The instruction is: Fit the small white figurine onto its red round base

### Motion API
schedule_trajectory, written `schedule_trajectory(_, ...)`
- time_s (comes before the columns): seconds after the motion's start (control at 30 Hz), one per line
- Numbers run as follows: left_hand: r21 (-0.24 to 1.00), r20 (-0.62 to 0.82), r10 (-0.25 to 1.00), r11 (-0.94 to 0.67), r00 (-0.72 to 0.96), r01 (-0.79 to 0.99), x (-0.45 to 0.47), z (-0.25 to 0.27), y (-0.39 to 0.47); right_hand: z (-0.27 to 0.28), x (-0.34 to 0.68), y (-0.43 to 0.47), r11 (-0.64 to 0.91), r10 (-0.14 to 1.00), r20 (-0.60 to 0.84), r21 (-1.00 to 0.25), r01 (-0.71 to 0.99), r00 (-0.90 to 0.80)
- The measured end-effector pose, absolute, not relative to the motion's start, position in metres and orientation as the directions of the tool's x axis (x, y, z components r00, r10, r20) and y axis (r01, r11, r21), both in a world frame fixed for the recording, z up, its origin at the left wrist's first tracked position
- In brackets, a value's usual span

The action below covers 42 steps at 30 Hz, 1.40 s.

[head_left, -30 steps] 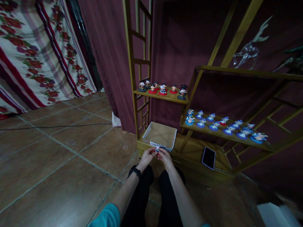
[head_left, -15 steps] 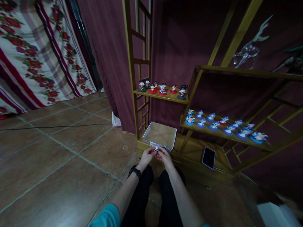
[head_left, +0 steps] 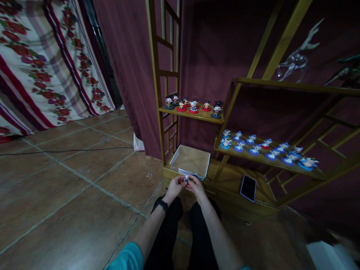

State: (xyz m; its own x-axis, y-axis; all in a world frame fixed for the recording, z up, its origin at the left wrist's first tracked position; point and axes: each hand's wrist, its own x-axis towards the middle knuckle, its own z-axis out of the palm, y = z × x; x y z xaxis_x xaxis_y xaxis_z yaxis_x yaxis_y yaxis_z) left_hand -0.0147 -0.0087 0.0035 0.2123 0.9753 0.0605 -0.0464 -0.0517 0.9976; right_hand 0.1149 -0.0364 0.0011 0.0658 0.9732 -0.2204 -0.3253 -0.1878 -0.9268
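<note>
A small figurine (head_left: 186,178) with a white head, dark body and red base is held between both hands, just in front of the box. My left hand (head_left: 174,186) has its fingers closed on the figurine's left side. From the right, my right hand (head_left: 195,186) pinches it too, and the fingers partly cover the base. Right beyond the hands lies a shallow open cardboard box (head_left: 190,159) with white edges, on the bottom board of the wooden shelf.
Several figurines on red and dark bases (head_left: 193,107) stand on the upper left shelf. Several blue-based figurines (head_left: 255,150) line the right shelf. A phone (head_left: 248,188) lies on the bottom board. A glass deer (head_left: 295,62) stands higher up. A black cable (head_left: 67,151) crosses the tiled floor.
The figurine has shifted very slightly between the fingers. Both hands stay in nearly the same place, and the box and shelf figurines have not moved.
</note>
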Motion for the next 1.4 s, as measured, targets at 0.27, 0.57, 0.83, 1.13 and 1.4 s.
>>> schedule_trajectory(0.27,0.990,0.119,0.971,-0.132,0.209,0.049,-0.011,0.003,-0.011,0.008,0.112,-0.039,-0.195,0.971,-0.227,-0.935,-0.295,0.078)
schedule_trajectory(0.57,0.994,0.102,0.976,-0.106,0.191,0.011,-0.009,0.007,-0.013,0.003,0.113,-0.037,-0.196,0.964,-0.241,-0.932,-0.304,0.116)
schedule_trajectory(0.83,0.990,-0.019,0.979,0.048,0.205,-0.136,-0.009,0.013,-0.016,-0.007,0.113,-0.033,-0.183,0.959,-0.253,-0.897,-0.402,0.128)
schedule_trajectory(1.13,0.957,-0.084,0.973,0.140,0.217,-0.256,-0.014,0.021,-0.027,0.004,0.115,-0.043,-0.101,0.995,-0.092,-0.897,-0.431,-0.041)
schedule_trajectory(1.4,0.884,-0.189,0.958,0.262,0.215,-0.388,-0.015,0.030,-0.042,0.020,0.116,-0.061,-0.052,0.998,-0.032,-0.937,-0.346,-0.063)
